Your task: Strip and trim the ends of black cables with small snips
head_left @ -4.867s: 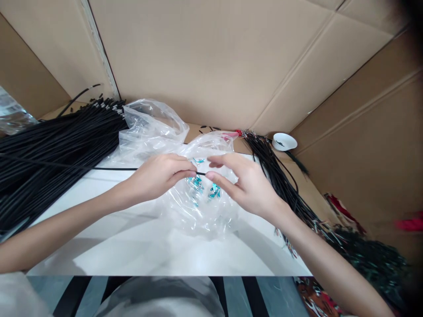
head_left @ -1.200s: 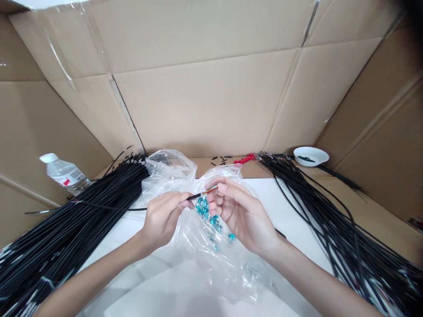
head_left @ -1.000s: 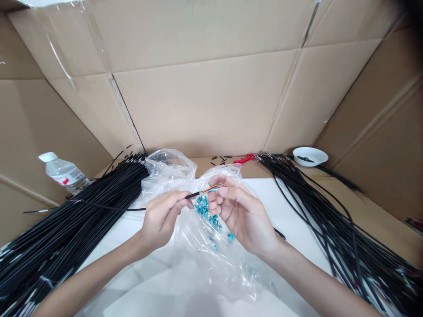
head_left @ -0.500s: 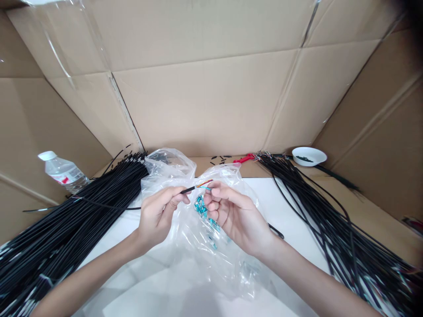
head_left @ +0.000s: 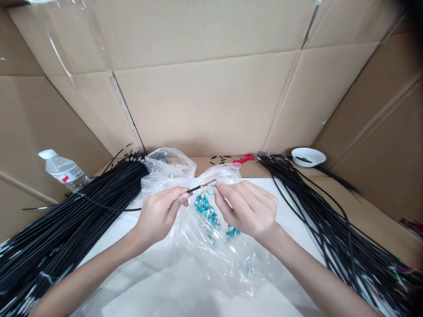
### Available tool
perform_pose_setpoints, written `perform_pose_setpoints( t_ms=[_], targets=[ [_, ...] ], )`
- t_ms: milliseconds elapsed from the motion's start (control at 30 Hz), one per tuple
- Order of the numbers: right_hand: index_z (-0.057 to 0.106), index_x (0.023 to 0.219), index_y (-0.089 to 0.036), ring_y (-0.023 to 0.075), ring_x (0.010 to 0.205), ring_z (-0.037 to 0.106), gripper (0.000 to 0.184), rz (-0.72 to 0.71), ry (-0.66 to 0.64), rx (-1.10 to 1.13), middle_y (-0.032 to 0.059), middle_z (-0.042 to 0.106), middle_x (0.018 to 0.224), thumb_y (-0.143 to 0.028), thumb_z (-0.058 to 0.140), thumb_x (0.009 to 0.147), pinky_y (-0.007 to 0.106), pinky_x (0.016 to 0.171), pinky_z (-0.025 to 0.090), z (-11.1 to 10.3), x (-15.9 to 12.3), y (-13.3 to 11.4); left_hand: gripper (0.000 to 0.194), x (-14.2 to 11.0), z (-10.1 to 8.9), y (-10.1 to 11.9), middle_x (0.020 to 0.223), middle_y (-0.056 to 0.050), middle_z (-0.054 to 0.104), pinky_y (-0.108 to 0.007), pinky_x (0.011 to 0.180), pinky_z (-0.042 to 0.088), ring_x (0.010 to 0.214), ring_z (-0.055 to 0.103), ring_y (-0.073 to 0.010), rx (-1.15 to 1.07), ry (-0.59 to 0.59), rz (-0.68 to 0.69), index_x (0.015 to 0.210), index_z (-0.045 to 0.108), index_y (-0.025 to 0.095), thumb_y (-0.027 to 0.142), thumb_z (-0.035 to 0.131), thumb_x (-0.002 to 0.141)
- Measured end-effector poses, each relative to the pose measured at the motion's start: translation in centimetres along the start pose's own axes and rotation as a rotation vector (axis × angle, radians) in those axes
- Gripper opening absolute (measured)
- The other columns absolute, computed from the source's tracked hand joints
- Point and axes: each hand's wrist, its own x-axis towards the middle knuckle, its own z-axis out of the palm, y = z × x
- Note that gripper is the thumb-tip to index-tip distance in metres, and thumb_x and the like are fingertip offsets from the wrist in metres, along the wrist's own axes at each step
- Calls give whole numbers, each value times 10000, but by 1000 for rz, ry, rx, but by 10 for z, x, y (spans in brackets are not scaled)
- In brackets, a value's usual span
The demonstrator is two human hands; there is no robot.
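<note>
A black cable (head_left: 194, 189) is pinched in my left hand (head_left: 161, 209), its stripped end pointing right and slightly up. Thin coloured wires (head_left: 208, 183), among them red, yellow and blue, fan out of that end. My right hand (head_left: 249, 207) has thumb and forefinger closed at the tips of these wires; the exact strand between them is too small to make out. Below the hands, several small teal terminals (head_left: 206, 209) lie on a clear plastic bag (head_left: 211, 259). The cable's other length runs out to the left behind my left hand.
Thick bundles of black cables lie at left (head_left: 109, 193) and right (head_left: 307, 198). A water bottle (head_left: 64, 171) stands far left. At the back are a red tool (head_left: 243, 158), short black tubes (head_left: 222, 159) and a white bowl (head_left: 309, 157). Cardboard walls (head_left: 205, 101) enclose the table.
My right hand has turned from palm showing to back showing, with its fingers closing at the wire tips. The cable end has shifted slightly right, and more teal terminals are visible.
</note>
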Motion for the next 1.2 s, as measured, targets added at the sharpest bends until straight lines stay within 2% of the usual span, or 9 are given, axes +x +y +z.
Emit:
perform_pose_setpoints(
  t_ms=[133,267,433,533,767,967,1033,1100,1200],
  targets=[
    [780,1021,-362,185,662,590,218,-124,18,-55,23,735,775,-221,658,908,337,583,404,3,-4,1,292,-1,-3,1,795,55,691,-198,665,402,683,623,-81,7,-40,-77,845,635,203,301,463,1060],
    [750,977,-313,193,766,596,222,-242,142,-123,35,720,844,-139,639,896,358,710,450,-2,8,-7,283,-1,-5,1,817,48,699,-195,689,412,726,647,-90,-5,-24,-54,852,635,200,297,466,1057],
    [711,987,-233,189,812,573,131,-223,-18,110,45,673,895,-181,597,949,355,734,452,-14,22,-11,275,1,-8,1,789,61,691,-192,652,403,670,626,-80,-24,-57,-50,867,655,210,288,469,1055],
    [717,944,-245,189,850,586,121,-13,-40,327,30,665,885,-237,598,967,360,779,454,-13,24,-11,271,1,-9,2,838,59,714,-187,676,411,717,654,-81,-20,-52,-34,879,657,213,282,464,1056],
    [712,727,-206,148,676,514,211,755,-128,855,2,619,709,-401,750,797,315,662,393,4,23,-15,264,-2,-5,0,778,64,691,-199,632,388,662,629,-79,95,26,-21,860,641,204,288,478,1050],
    [644,629,-194,114,628,414,262,1021,-152,1064,-36,495,641,-399,785,712,281,614,339,17,18,-17,305,0,-5,-1,774,64,706,-207,622,386,621,616,-81,80,10,-79,828,652,202,319,478,1050],
    [675,698,-197,130,665,475,234,980,-115,1014,-16,560,693,-408,766,739,293,645,380,23,14,-17,329,1,-6,-1,776,58,713,-212,629,390,629,624,-87,69,-2,-99,808,657,200,332,476,1049],
    [692,778,-202,156,724,547,202,830,-29,862,9,631,763,-399,734,795,318,695,427,28,11,-14,341,1,-6,-1,783,52,718,-215,643,395,654,638,-94,58,-4,-99,798,659,198,341,477,1048],
    [690,853,-213,194,814,597,105,371,184,431,38,676,841,-317,700,868,356,748,461,31,7,-3,337,1,-6,0,805,56,725,-208,633,392,635,624,-83,45,-13,-110,813,664,199,345,472,1049]
  ],
)
